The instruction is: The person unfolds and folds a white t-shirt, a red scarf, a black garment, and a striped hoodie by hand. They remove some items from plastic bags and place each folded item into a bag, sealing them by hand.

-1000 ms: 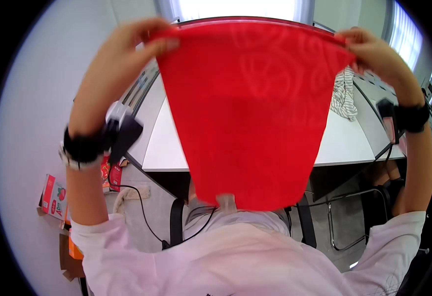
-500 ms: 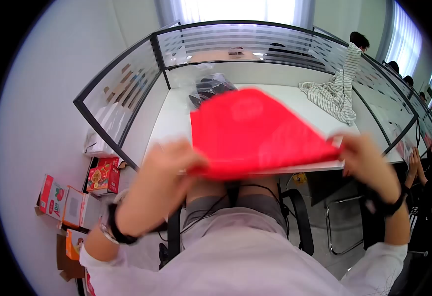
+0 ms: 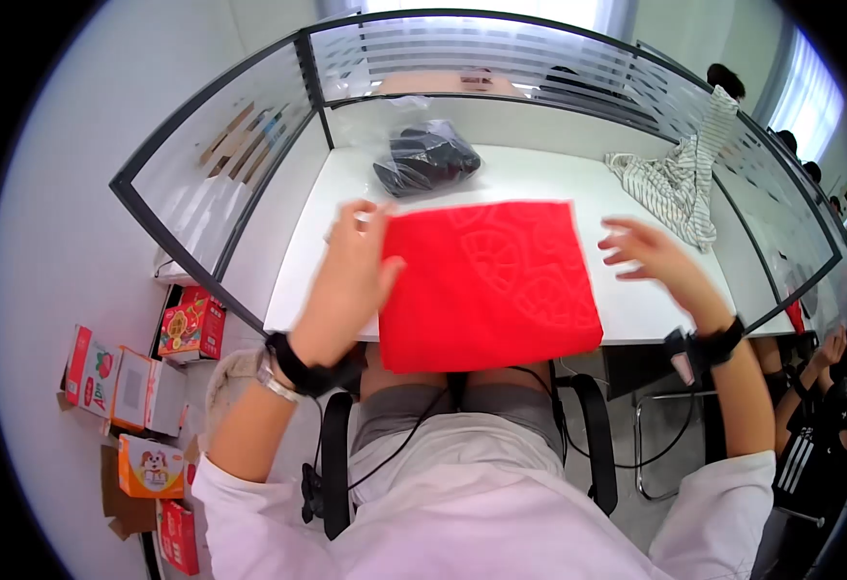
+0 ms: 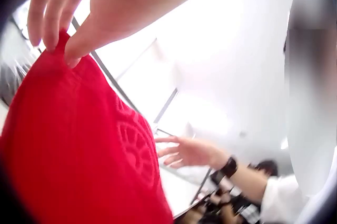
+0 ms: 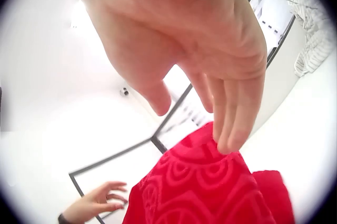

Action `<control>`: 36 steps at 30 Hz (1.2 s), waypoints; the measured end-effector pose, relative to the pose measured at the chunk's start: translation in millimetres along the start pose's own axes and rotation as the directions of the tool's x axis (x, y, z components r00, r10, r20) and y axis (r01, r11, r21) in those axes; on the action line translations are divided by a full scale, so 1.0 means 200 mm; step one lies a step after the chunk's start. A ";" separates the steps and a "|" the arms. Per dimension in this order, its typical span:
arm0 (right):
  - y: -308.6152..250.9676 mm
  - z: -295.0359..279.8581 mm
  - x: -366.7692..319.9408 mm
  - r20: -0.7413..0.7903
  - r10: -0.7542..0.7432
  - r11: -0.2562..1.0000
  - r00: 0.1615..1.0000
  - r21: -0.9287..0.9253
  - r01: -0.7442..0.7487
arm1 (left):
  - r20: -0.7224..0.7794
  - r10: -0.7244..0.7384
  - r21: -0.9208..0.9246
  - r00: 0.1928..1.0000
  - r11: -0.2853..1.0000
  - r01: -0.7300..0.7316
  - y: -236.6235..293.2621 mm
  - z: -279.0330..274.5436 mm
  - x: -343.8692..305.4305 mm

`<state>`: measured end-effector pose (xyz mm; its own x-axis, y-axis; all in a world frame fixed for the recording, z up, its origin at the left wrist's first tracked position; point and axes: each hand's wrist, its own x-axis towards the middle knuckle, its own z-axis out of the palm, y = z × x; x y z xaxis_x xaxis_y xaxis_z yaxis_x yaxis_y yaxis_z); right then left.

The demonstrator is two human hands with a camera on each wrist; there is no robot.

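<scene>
Hands point(image 3: 341, 280) apart, fingers point(image 5: 242, 111) loosely extended, red cloth point(image 3: 486, 300) between.

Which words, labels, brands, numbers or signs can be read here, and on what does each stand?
"AD": white-and-red carton by the wall; its other print is too blurred.
Upper red box, orange box, lower red box: print too small or blurred.
Red cloth: raised pattern, no readable text.

I see red cloth point(image 3: 491, 290) with wheel-like motifs. My feed shows a white table point(image 3: 540, 176) and white, dark-striped fabric point(image 3: 675, 186).
</scene>
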<state>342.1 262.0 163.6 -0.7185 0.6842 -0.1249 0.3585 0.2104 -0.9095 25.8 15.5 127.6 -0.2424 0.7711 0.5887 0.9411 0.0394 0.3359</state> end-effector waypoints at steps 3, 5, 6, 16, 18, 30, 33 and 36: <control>0.26 0.26 -0.11 0.089 -0.491 0.646 0.867 -0.631 0.430 | 0.324 0.114 -0.069 0.939 0.993 -0.097 0.03 0.13 -0.22; 0.27 0.40 -0.20 0.348 -0.469 0.389 0.812 -0.744 0.544 | 0.501 0.118 -0.052 0.858 0.993 -0.106 0.02 0.19 -0.37; 0.30 0.46 -0.22 0.419 -0.438 0.287 0.795 -0.773 0.565 | 0.531 0.153 -0.025 0.833 0.986 -0.165 0.03 0.19 -0.41; 0.00 0.26 0.10 0.516 -0.361 0.303 0.777 -0.723 0.621 | 0.124 -0.101 -0.348 0.987 0.927 0.138 0.03 0.08 -0.38; -0.21 -0.06 0.20 0.267 -0.575 0.424 0.774 -0.712 0.560 | 0.026 -0.151 -0.391 0.988 0.908 0.149 0.07 0.04 -0.40; 0.28 -1.66 0.00 -0.571 -0.273 0.801 0.774 0.312 0.511 | 0.236 -0.073 -0.522 0.969 0.831 0.190 0.05 0.14 -0.54; 0.54 -1.33 -0.01 -0.268 -0.093 0.992 0.959 0.058 0.112 | 0.284 0.064 -0.516 0.957 0.851 0.096 0.04 0.23 -0.54; 0.62 -1.00 0.20 -0.359 0.176 0.913 0.917 -0.288 -0.288 | 0.263 0.133 -0.498 0.956 0.867 0.017 0.03 0.28 -0.48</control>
<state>476.6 455.0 124.1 -0.3816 0.9147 -0.1328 0.7062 0.1958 -0.6804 67.9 -22.8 32.4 -0.0447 0.9093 0.4138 0.6941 -0.2696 0.6674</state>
